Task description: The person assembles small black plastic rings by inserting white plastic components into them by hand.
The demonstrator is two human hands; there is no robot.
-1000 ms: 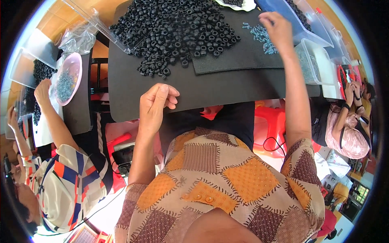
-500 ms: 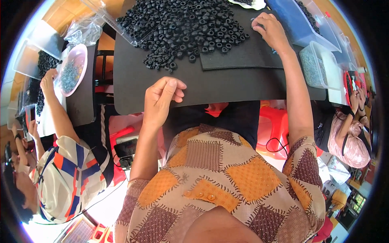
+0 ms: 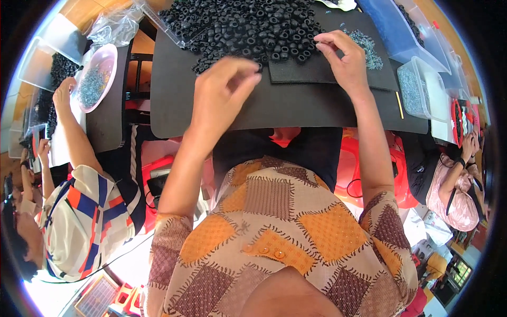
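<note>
A heap of small black ring-like pieces (image 3: 237,29) covers the far part of the dark table (image 3: 179,105). My left hand (image 3: 222,95) is over the table at the heap's near edge, thumb toward the fingers. Motion smears its fingertips, and a dark spot beside them may be a piece in the grip or one behind it. At the heap's right edge, my right hand (image 3: 346,63) pinches thumb and fingers together above a black foam mat (image 3: 306,73); what is between the tips is too small to name. Tiny clear bluish pieces (image 3: 372,55) lie on the mat just beyond this hand.
On the right stand a blue bin (image 3: 377,24) and a clear tub (image 3: 414,92) of bluish pieces, with a thin yellow stick (image 3: 400,105) nearby. A clear plastic tray (image 3: 161,24) edges the heap. A co-worker's hand (image 3: 63,90) is beside a pink bowl (image 3: 110,74) at left.
My left hand has moved up and right to the heap. My right hand has come left and nearer from the mat's far side, uncovering the bluish pieces.
</note>
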